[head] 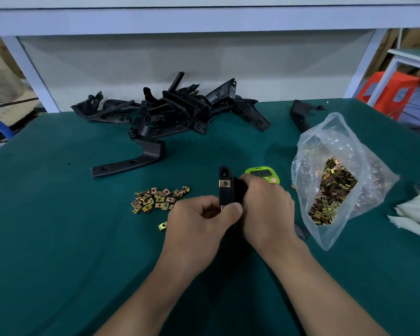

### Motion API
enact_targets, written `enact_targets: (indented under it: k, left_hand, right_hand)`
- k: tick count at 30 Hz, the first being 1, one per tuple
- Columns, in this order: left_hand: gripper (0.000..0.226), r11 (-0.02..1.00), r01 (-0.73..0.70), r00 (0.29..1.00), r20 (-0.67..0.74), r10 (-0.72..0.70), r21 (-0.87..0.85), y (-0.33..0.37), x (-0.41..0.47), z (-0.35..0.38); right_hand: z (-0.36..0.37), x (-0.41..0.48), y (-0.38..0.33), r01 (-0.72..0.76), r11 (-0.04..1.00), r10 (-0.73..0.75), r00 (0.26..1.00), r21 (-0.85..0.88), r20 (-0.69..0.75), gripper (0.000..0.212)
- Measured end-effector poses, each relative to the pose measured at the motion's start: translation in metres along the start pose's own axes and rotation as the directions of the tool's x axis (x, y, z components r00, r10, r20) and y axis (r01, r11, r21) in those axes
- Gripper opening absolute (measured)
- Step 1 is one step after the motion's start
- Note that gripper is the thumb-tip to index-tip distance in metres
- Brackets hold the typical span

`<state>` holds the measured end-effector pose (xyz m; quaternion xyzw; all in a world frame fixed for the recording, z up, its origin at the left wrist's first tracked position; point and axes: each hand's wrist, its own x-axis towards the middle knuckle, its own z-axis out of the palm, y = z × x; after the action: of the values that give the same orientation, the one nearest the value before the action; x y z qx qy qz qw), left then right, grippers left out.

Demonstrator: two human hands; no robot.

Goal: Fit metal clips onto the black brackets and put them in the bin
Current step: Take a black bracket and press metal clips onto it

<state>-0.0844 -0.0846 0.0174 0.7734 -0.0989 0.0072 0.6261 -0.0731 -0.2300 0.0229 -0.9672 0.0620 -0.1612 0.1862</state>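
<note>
I hold one black bracket (226, 187) upright over the green table, between both hands. A brass metal clip (224, 183) sits on its upper part. My right hand (264, 204) grips the bracket from the right side. My left hand (204, 219) pinches a second clip against the bracket's lower part with thumb and fingers; that clip is mostly hidden. A small heap of loose clips (155, 199) lies left of my hands, with one stray clip (162, 225) nearer to me. A pile of black brackets (175, 112) lies at the back of the table. No bin is in view.
A clear plastic bag of clips (335, 187) lies open to the right. A green timer (262, 174) sits just behind my right hand. One more bracket (301, 115) lies at the back right, a white cloth (415, 214) at the right edge. The green table mat (58, 226) spreads to the left.
</note>
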Motion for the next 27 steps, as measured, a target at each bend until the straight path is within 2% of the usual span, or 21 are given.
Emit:
enact_targets:
  k: [3,5,7,11,14,17,20,23,27]
  left_hand:
    - [0.004,1.0,0.009,0.997,0.082,-0.011,0.02,0.003,-0.002,-0.001]
    - [0.007,0.996,-0.006,0.996,0.088,-0.002,0.088,0.003,-0.003,-0.002]
    - [0.004,0.987,-0.014,0.999,0.04,0.008,0.157,0.005,-0.004,0.0]
    - [0.019,0.976,-0.02,0.992,-0.121,0.047,0.215,0.005,-0.007,0.006]
    - [0.034,0.959,-0.042,0.969,-0.221,0.107,0.279,0.004,-0.008,0.01]
    - [0.037,0.946,-0.102,0.942,-0.277,0.191,0.306,0.01,-0.002,0.011]
    - [0.034,0.961,-0.175,0.931,-0.281,0.232,0.214,0.022,-0.001,0.006]
    - [0.044,0.972,-0.232,0.933,-0.29,0.215,-0.028,0.035,-0.006,0.005]
    - [0.035,0.926,-0.217,0.942,-0.314,0.116,-0.308,0.061,-0.01,0.026]
  right_hand:
    - [-0.002,0.003,0.002,-0.037,0.999,0.037,0.999,0.027,-0.003,0.016]
    - [-0.004,0.003,0.005,-0.014,1.0,0.013,1.0,0.02,0.028,0.016]
    - [-0.005,0.002,0.006,0.032,0.999,-0.033,0.996,0.015,0.086,0.029]
    - [-0.004,0.0,0.008,0.038,0.996,-0.052,0.982,0.08,0.179,0.059]
    - [-0.004,-0.001,0.005,0.001,0.98,-0.06,0.954,0.197,0.295,0.06]
    - [-0.016,-0.001,0.003,-0.055,0.934,-0.057,0.953,0.354,0.298,0.054]
    - [-0.039,-0.011,0.003,-0.129,0.85,-0.035,0.954,0.51,0.298,0.051]
    - [-0.062,-0.033,0.003,-0.25,0.661,-0.042,0.929,0.708,0.368,0.046]
    - [-0.09,-0.064,0.015,-0.293,0.478,-0.034,0.936,0.828,0.351,0.04]
